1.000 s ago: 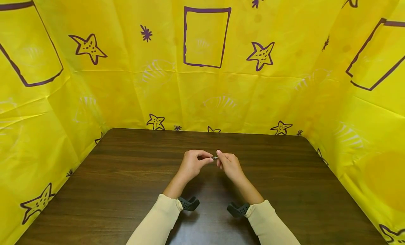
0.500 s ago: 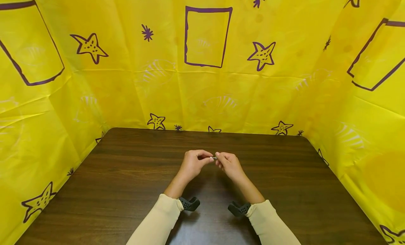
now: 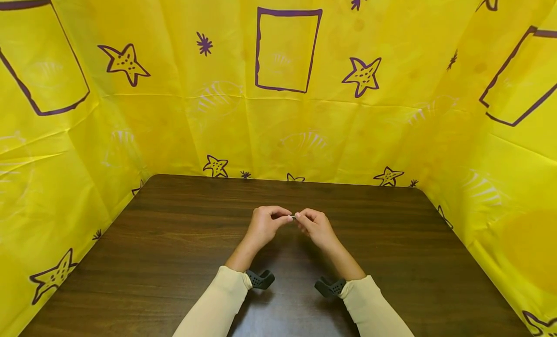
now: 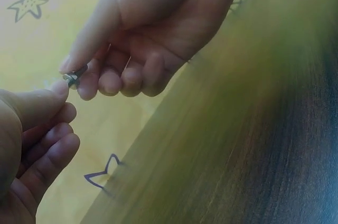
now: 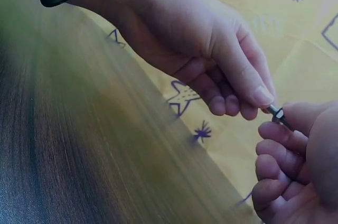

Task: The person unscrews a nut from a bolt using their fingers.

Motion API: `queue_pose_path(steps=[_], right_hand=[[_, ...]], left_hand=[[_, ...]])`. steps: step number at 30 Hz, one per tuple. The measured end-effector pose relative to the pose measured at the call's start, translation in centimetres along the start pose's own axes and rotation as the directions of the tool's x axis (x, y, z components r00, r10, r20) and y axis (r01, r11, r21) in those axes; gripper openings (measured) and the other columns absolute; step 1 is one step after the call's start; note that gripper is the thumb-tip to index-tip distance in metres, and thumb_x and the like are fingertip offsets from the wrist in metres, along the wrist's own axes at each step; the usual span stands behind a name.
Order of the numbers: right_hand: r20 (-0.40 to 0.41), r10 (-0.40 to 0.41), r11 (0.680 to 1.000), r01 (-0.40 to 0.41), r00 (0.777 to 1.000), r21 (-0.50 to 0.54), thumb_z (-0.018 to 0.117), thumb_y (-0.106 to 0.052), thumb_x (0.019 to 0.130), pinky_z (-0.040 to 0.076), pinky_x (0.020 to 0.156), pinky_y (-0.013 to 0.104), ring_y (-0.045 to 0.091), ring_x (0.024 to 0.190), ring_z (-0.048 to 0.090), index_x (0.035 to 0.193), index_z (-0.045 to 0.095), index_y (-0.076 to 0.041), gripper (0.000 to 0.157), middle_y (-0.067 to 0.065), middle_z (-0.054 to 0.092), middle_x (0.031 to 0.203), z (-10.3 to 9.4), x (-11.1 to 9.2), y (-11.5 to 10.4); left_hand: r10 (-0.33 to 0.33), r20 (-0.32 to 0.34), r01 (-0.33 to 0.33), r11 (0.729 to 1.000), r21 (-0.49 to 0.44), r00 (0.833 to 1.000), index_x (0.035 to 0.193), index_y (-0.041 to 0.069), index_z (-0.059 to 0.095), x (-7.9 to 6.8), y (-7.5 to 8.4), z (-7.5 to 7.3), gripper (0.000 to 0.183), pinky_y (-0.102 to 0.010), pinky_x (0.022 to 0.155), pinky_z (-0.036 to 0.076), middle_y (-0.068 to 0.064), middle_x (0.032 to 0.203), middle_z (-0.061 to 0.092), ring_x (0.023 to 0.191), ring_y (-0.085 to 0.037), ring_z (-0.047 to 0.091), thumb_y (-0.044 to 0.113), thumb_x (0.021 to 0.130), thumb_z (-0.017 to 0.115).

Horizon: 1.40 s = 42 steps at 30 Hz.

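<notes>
A small metal bolt point(image 5: 285, 122) with a hexagonal, nut-like collar point(image 5: 278, 114) spans the short gap between my two hands, above the table. My left hand point(image 3: 264, 225) pinches one end between thumb and fingertips. From the other side my right hand point(image 3: 319, 229) pinches the bolt with thumb and index finger, its other fingers curled below. In the left wrist view the bolt point(image 4: 72, 78) shows as a short silvery piece between both sets of fingertips. The fingers hide both of its ends.
A dark wood-grain table point(image 3: 174, 259) lies beneath my hands. Yellow sheeting point(image 3: 217, 124) with purple starfish drawings stands around its back and sides. Each wrist wears a dark band mount, the left mount point(image 3: 261, 280) and the right mount point(image 3: 329, 287), above pale sleeves.
My right thumb, raised at first, has come down onto the bolt, and the right fingertips have moved a little left. Less of the bolt shows now. The left hand is almost unmoved.
</notes>
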State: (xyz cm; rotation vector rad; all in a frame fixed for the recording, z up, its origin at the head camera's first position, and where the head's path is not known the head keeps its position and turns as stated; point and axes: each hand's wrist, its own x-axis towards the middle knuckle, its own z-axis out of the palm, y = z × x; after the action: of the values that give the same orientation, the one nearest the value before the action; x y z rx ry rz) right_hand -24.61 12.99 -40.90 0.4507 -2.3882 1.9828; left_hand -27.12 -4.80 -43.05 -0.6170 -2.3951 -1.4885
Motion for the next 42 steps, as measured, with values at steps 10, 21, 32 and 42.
queue_pose_path(steps=[10, 21, 32, 42], right_hand=[[-0.024, -0.065, 0.996, 0.064, 0.998, -0.065, 0.062, -0.001, 0.094, 0.048, 0.063, 0.03, 0.029, 0.072, 0.056, 0.097, 0.068, 0.011, 0.014, 0.021, 0.063, 0.083, 0.0, -0.3, -0.3], [-0.042, -0.153, 0.985, 0.149, 0.987, -0.089, 0.065, 0.009, 0.087, 0.045, 0.065, 0.023, 0.019, 0.077, 0.054, 0.105, 0.066, 0.009, 0.018, 0.022, 0.063, 0.092, 0.0, -0.4, -0.2], [-0.014, -0.072, 0.994, 0.07, 0.997, -0.08, 0.062, -0.004, 0.094, 0.045, 0.072, 0.028, 0.025, 0.091, 0.056, 0.121, 0.06, 0.005, 0.029, 0.021, 0.061, 0.105, -0.1, -0.3, -0.1], [-0.056, 0.056, 0.994, -0.061, 0.997, -0.087, 0.055, -0.024, 0.101, 0.04, 0.057, 0.027, 0.019, 0.069, 0.051, 0.088, 0.067, 0.003, 0.033, 0.008, 0.06, 0.079, -0.3, 1.1, 3.8]], left_hand=[[0.009, -0.001, -0.009, 1.0, 0.007, 1.0, 0.088, 0.011, 0.078, 0.0, -0.1, -0.2, 0.008, -0.027, 0.062, 0.051, 0.004, 0.082, 0.072, 0.072, -0.01, 0.063, 0.016, 0.083, 0.078], [0.003, 0.003, -0.003, 1.0, -0.006, 1.0, 0.088, 0.01, 0.078, 0.0, -0.2, -0.1, 0.007, -0.026, 0.059, 0.051, 0.002, 0.081, 0.072, 0.067, -0.01, 0.062, 0.016, 0.084, 0.077], [-0.01, 0.013, 0.01, 1.0, 0.014, 1.0, 0.089, 0.011, 0.078, -0.1, 0.0, -0.1, 0.007, -0.026, 0.061, 0.051, 0.003, 0.083, 0.072, 0.071, -0.01, 0.062, 0.016, 0.083, 0.078], [0.021, 0.028, -0.021, 1.0, 0.002, 0.999, 0.088, 0.012, 0.078, -0.2, 0.2, 0.0, 0.006, -0.026, 0.061, 0.05, 0.004, 0.083, 0.072, 0.071, -0.01, 0.061, 0.016, 0.083, 0.077]])
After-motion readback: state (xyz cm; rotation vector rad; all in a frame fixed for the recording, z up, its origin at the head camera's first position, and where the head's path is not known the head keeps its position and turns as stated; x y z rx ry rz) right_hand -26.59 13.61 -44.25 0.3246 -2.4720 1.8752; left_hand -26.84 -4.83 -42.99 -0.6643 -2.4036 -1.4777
